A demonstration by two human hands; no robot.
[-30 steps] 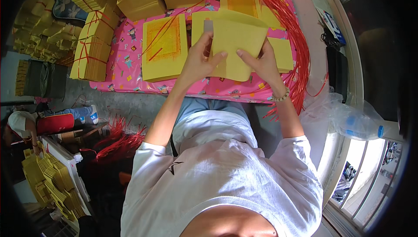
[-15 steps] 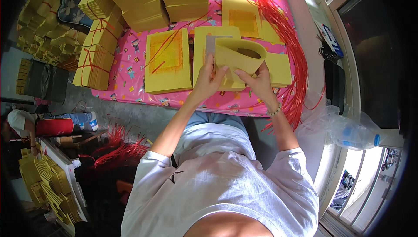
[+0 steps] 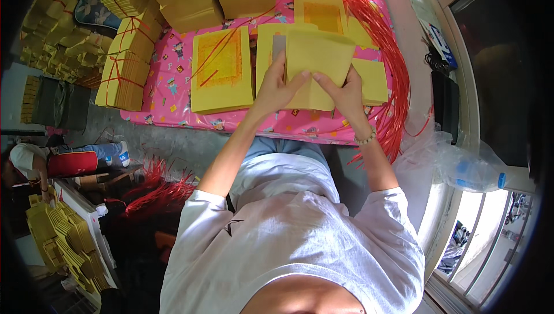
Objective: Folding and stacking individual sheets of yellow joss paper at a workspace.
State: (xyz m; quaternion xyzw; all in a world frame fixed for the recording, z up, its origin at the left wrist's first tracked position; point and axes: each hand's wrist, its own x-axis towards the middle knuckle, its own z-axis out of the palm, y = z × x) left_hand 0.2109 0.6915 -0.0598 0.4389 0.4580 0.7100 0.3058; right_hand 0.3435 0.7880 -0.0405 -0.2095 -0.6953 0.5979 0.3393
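Sitting at the left, a co-worker (image 3: 27,161) in a white top reaches toward stacks of yellow paper (image 3: 74,227) on a pale table. Tied bundles (image 3: 120,80) bound in red stand at the left end of a pink-covered table (image 3: 164,109), beside an orange-printed stack (image 3: 228,76). The left hand (image 3: 277,86) clamps the left side of a bent yellow sheet (image 3: 320,54), held above the near edge of the pink cover; its long axis runs roughly near to far, its broad end pointing away from the wearer. The right hand (image 3: 345,92), ringed by a beaded bracelet (image 3: 365,137), clamps the right side, the two thumbs nearly meeting. Red strips (image 3: 399,100) trail along the table's right end. At right lies a clear plastic bottle (image 3: 476,172) with a blue cap, its contents impossible to tell.
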